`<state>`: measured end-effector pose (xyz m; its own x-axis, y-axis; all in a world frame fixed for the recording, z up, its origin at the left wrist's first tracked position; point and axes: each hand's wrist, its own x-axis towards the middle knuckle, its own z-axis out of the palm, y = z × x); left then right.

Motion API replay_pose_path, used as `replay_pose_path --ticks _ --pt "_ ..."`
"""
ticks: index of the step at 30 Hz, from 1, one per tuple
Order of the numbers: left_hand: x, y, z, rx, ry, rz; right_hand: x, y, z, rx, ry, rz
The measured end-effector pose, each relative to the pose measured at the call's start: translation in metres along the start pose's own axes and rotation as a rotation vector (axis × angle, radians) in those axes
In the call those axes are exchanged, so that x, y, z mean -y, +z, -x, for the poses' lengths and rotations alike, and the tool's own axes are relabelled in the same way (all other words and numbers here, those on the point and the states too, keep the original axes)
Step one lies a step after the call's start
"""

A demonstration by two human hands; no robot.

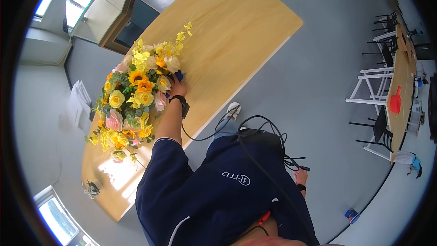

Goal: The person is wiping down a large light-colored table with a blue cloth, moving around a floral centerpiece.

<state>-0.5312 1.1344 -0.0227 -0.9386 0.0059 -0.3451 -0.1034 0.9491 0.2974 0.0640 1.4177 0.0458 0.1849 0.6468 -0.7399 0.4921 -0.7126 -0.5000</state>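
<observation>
My left hand reaches out to the wooden table, right beside a large flower arrangement. Dark blue, cloth-like material shows under and around its fingers, pressed against the tabletop. The fingers are bent over it, and their tips are partly hidden. Sunflowers, yellow and pink roses and green leaves make up the arrangement, which lies along the table's far side. Away from the table, my right hand hangs low beside my body, close to a bundle of black cables. Its fingers are too small and covered to read.
A small potted plant stands near the table's left end. Beyond the table is a glass-topped display case. To the right, a long table carries a red dustpan-like item, with black chairs beside it. A black cable runs from my left wrist.
</observation>
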Motion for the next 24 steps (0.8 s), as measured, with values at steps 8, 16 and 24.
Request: replay_pose_path --ticks 8,16,24 --pt "-0.005 0.014 -0.029 -0.1 0.054 0.049 -0.06 -0.013 0.013 0.065 0.066 -0.01" --pt "-0.027 0.024 0.001 -0.082 0.038 -0.143 -0.06 -0.017 0.012 0.041 0.044 0.004" --pt "-0.067 0.065 0.101 -0.088 0.456 -0.184 -0.074 -0.029 0.004 0.071 -0.006 -0.031"
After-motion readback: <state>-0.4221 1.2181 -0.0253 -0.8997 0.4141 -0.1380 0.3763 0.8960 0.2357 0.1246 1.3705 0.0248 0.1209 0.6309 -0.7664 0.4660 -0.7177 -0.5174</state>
